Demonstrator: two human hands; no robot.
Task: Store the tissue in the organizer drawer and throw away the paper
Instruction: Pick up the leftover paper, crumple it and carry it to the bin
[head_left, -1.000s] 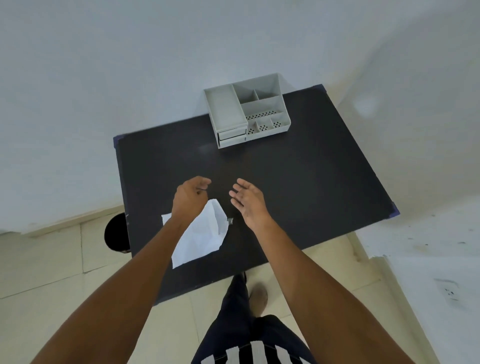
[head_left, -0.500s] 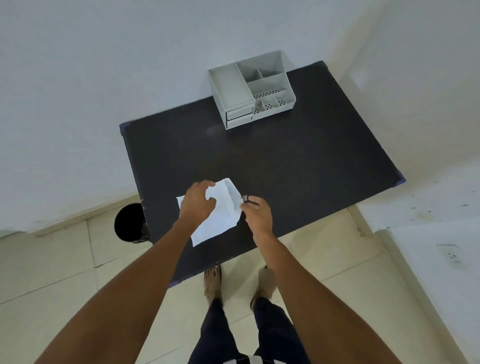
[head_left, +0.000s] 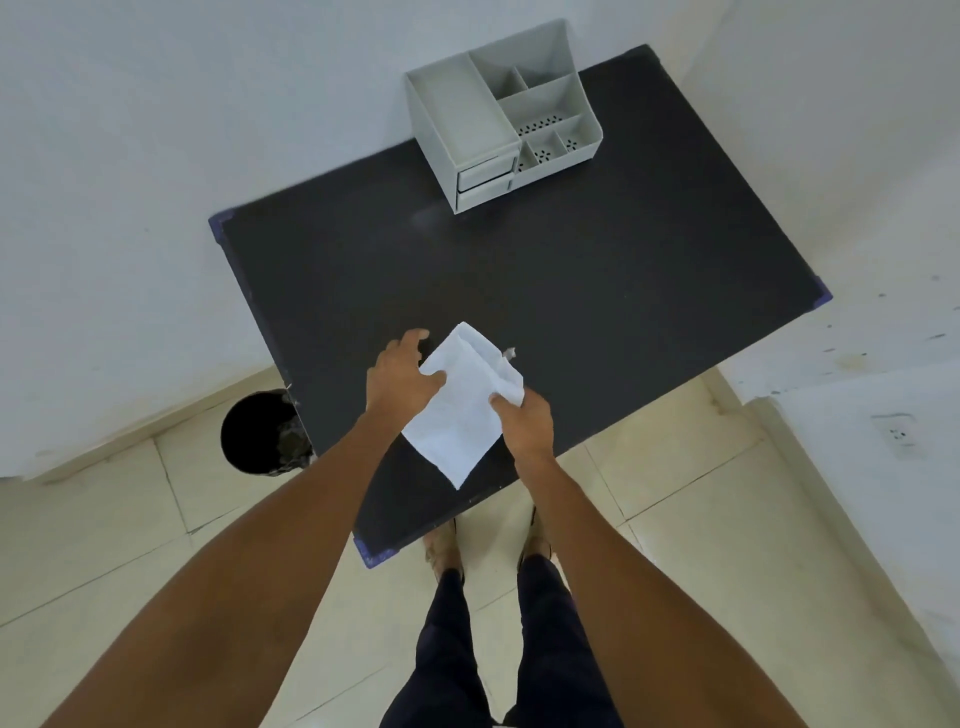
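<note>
A white sheet (head_left: 460, 415), either paper or tissue, hangs partly folded over the near part of the black table (head_left: 571, 291). My left hand (head_left: 402, 376) pinches its left edge with thumb and fingers. My right hand (head_left: 522, 423) grips its right side, where the sheet is crumpled. A grey desk organizer (head_left: 501, 111) stands at the table's far edge against the wall; its two small drawers (head_left: 485, 179) face me and look shut. A tiny grey scrap (head_left: 509, 353) lies on the table just beyond the sheet.
A black waste bin (head_left: 262, 431) stands on the tiled floor left of the table, near its front left side. White walls close in behind and to the right. My legs and feet are at the table's near corner.
My right hand has closed on the sheet's right side and both hands have lifted it off the table. The view has tilted, so the organizer sits higher in the frame.
</note>
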